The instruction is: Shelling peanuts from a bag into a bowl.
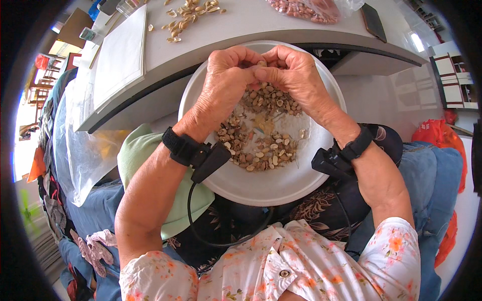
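Note:
My left hand (229,74) and my right hand (293,69) meet over the far side of a wide, pale basin (201,170). Both are closed, thumbs and fingertips pressed together around a small tan peanut (261,63), mostly covered by the fingers. Below them, broken peanut shells (271,153) and bits of debris lie spread over the basin's bottom. The basin rests on my lap, its far rim by the table edge. Each wrist carries a black strap with a small device.
On the table (216,30) beyond the basin lie loose peanut shells (188,17), a plastic bag of reddish peanuts (306,10), a dark phone (373,23) and a white board or sheet stack (120,55). Beside my left arm hangs clear plastic (83,145); a red bag (438,140) is at right.

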Tool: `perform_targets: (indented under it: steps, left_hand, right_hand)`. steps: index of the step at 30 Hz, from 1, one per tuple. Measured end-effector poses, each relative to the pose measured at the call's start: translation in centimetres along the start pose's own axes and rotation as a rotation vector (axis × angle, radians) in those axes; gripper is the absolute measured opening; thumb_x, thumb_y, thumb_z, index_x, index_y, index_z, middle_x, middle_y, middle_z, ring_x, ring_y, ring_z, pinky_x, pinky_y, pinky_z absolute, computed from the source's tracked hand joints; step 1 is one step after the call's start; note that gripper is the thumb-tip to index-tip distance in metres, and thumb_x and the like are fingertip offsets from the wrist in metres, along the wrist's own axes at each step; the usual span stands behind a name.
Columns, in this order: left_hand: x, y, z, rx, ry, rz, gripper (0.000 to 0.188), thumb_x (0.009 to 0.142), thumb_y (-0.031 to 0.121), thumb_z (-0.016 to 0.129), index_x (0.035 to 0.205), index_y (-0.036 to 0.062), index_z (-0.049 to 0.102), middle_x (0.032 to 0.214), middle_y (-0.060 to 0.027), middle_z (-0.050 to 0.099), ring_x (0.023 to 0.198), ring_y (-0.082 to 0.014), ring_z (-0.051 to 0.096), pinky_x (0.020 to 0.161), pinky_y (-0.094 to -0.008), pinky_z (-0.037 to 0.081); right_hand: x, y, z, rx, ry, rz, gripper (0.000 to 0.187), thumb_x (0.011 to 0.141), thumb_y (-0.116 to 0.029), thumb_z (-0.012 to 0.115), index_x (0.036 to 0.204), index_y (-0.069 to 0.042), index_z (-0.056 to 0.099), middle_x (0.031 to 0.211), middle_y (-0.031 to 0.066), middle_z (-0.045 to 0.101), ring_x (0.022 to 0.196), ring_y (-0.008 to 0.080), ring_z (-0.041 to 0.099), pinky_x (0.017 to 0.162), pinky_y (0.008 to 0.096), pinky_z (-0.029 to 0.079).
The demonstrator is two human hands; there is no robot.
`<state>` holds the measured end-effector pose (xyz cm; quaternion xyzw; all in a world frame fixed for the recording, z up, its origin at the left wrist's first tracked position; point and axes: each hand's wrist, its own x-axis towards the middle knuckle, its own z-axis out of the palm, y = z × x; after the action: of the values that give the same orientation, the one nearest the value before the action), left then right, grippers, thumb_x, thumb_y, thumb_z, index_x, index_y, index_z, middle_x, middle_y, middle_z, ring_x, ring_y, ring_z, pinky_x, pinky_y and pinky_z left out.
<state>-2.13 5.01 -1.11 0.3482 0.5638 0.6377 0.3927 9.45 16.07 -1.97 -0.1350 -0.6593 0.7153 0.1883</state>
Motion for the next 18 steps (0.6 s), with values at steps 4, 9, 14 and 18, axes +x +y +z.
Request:
perform_targets:
  steps: [4,9,14,18]
  left_hand:
    - [-0.2,0.0,0.2,0.011,0.017,0.017,0.011,0.074,-0.004,0.057,0.084,-0.0068,0.062,0.072,-0.0058,0.060,0.062,-0.0096,0.053,0.056,-0.0223,0.045]
    - [-0.2,0.0,0.0,0.031,0.000,0.030,0.010,0.074,-0.004,0.057,0.082,-0.0070,0.062,0.071,-0.0056,0.060,0.062,-0.0093,0.053,0.056,-0.0219,0.045]
    - [-0.2,0.6,0.7,0.032,0.050,0.018,0.009,0.076,-0.001,0.059,0.080,-0.0075,0.063,0.067,-0.0051,0.059,0.060,-0.0089,0.052,0.054,-0.0218,0.044]
    - [-0.4,0.1,0.7,-0.015,0.083,0.015,0.009,0.078,0.000,0.059,0.079,-0.0079,0.063,0.066,-0.0049,0.059,0.059,-0.0085,0.052,0.053,-0.0218,0.043]
  right_hand:
    - [0.0,0.4,0.0,-0.046,0.014,-0.048,0.023,0.078,-0.013,0.073,0.087,0.004,0.060,0.073,0.0077,0.066,0.067,0.0102,0.063,0.062,0.0216,0.051]
    - [-0.3,-0.1,0.4,-0.024,0.035,-0.044,0.020,0.078,-0.011,0.072,0.086,0.004,0.060,0.072,0.0084,0.065,0.067,0.0109,0.063,0.062,0.0223,0.051]
    - [-0.4,-0.7,0.4,-0.008,0.084,0.019,0.016,0.082,-0.014,0.068,0.084,0.001,0.063,0.072,0.0044,0.065,0.062,0.0070,0.056,0.057,0.0194,0.046]
    - [-0.7,-1.1,0.8,-0.070,0.139,0.149,0.017,0.086,-0.020,0.063,0.083,-0.003,0.065,0.070,0.0002,0.064,0.058,0.0032,0.047,0.052,0.0172,0.038]
